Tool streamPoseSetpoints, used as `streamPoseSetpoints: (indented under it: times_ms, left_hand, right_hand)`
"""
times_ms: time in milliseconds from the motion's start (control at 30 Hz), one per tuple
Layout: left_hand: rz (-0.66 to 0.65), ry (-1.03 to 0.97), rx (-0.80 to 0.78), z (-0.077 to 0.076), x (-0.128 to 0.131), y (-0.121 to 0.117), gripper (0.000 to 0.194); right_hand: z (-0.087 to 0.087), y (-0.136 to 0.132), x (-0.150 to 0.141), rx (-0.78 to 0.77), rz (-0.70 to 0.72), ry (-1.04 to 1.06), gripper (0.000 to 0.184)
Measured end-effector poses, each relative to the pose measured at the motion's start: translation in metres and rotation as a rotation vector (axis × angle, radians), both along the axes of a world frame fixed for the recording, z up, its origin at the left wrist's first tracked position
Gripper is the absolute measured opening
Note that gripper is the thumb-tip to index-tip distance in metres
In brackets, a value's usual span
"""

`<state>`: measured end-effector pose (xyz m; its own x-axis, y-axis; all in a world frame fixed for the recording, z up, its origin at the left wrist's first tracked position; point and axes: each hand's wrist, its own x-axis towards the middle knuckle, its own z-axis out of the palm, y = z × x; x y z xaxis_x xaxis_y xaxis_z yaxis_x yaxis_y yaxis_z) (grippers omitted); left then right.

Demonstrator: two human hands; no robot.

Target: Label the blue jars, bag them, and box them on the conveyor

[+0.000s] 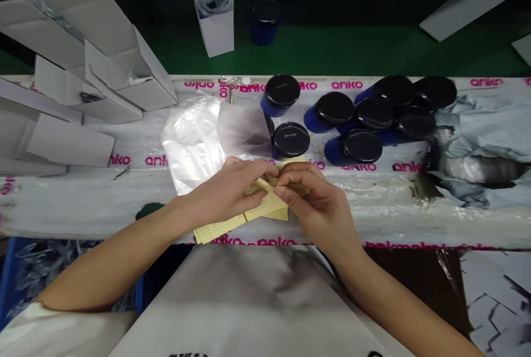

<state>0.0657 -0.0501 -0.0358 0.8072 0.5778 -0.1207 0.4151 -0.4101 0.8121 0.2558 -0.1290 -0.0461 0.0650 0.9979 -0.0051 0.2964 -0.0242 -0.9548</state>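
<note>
We judge the yellow paper light, thin and easily creased, best taken by its edges with gentle fingertips. Our left hand and right hand both pinch it, close together, over the front of the tabletop, just nearer us than the black-lidded jars. It shows fine printed rows and a curled-up part.

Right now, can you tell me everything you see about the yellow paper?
The yellow paper looks thin, in overlapping pieces, with rows of print too blurry to read. A short brownish line marks it. It lies slanted over the table's pink-lettered white covering, one part curled up between the fingers of the left hand and right hand.
</note>
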Motion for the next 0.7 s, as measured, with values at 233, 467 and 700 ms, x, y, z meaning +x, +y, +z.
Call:
streamPoseSetpoints:
  times_ms: [233, 467, 700]
  left_hand:
    - [-0.022, 0.013, 0.113, 0.004, -0.004, -0.001, 0.018]
    - [0.245, -0.23, 0.39, 0.054, -0.019, 0.021, 0.014]
    - [0.739, -0.38, 0.356, 0.046, 0.04, 0.155, 0.046]
  right_hand:
    - [0.012, 0.002, 0.012, -0.148, -0.064, 0.267, 0.007]
    - [0.024, 0.011, 0.037, -0.221, -0.102, 0.426, 0.024]
    - [0.038, 0.031, 0.048, -0.133, -0.06, 0.392, 0.037]
